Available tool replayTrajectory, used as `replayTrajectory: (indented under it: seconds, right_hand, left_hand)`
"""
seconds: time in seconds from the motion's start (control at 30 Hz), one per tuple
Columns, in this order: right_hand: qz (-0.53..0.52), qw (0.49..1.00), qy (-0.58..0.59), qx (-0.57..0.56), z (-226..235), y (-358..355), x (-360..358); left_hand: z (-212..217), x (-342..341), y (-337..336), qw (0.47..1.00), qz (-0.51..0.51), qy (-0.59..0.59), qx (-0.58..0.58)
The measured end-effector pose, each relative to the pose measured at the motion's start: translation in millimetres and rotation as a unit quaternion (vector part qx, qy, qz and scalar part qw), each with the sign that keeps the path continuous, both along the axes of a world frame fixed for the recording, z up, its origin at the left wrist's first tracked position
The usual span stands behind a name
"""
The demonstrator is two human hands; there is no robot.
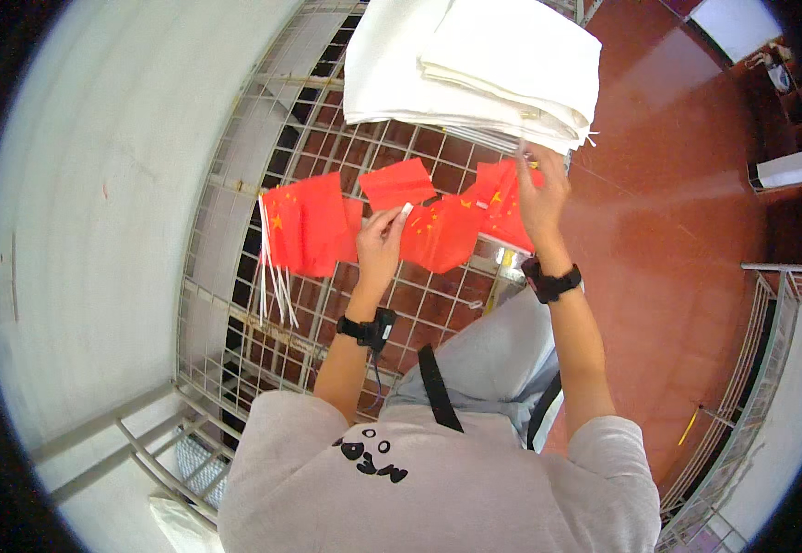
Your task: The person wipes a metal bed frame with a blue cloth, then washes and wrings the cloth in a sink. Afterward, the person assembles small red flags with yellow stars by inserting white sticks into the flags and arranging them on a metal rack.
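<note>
Several small red flags with yellow stars lie across the wire grid. A stack of flags [304,226] on thin white sticks [277,286] rests at the left. One red flag [396,184] lies just beyond my left hand [380,241], and a creased flag [442,235] is right beside it. My left fingers are closed on a small white piece [407,209]; its kind is unclear. My right hand [545,198] is over the flags at the right [509,203], by the edge of the white cloth. Its thumb and fingers are pinched together, and what they hold is blurred.
Folded white cloth [493,64] lies at the far end of the wire grid [327,318], with white sticks [484,138] poking from under it. A pale wall [115,184] runs along the left. Reddish floor [668,230] and a metal rack [751,369] are at the right.
</note>
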State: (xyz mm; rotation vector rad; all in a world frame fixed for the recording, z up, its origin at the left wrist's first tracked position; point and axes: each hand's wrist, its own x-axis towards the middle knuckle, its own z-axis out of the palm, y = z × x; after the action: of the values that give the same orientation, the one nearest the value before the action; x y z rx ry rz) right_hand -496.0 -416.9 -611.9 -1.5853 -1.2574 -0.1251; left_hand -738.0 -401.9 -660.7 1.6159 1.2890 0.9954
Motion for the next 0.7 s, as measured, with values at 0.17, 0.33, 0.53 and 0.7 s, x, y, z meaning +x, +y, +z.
replayTrajectory:
  seconds: [0.17,0.33,0.53,0.7]
  right_hand:
    - [0.076,0.934,0.340,0.083,32,-56,-12]
    - [0.123,0.854,0.492,0.121,37,-90,-14]
    - [0.131,0.842,0.507,0.127,35,-111,-24]
    - [0.130,0.838,0.515,0.125,36,-124,-29]
  left_hand:
    - [19,-13,-26,0.997,-0.044,-0.056,-0.011]
    - [25,-20,-56,0.991,-0.075,-0.104,-0.042]
    - [24,-27,-76,0.991,-0.098,-0.082,-0.048]
    - [35,-29,-85,0.989,-0.098,-0.097,-0.054]
